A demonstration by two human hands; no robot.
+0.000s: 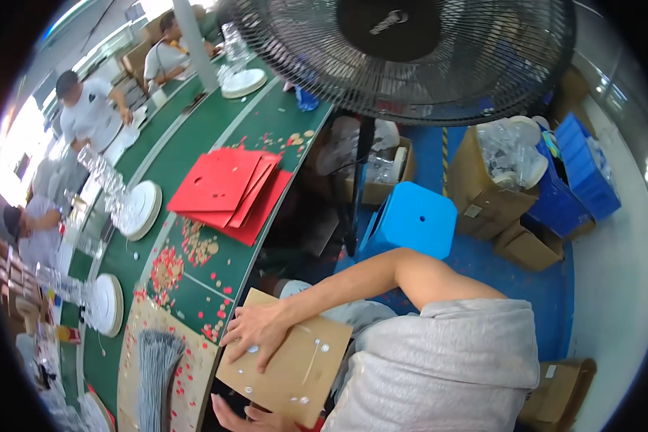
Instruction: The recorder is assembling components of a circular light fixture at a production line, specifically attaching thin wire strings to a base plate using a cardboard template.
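Note:
My right hand (255, 333) lies flat on a brown cardboard sheet (317, 353), its fingers spread. The sheet rests tilted over my lap beside the table edge, marked with several small whitish round spots and a thin pale line. At the sheet's lower edge is my left hand (248, 417), with fingers stretched apart; part of it is cut off by the picture's bottom. A sliver of red shows under the sheet. On the table nearby lies a thick bundle of thin grey ties or wires (157, 378), on a tan board (131, 345) strewn with red bits.
A stack of red punched sheets (219, 183) and scattered red and tan discs (167, 268) lie on the green table (194, 129). White spools (144, 209) stand beyond. A large fan (403, 57), blue stool (410, 219), cartons (482, 194) and blue crates (579, 169) occupy the right. Several people work across.

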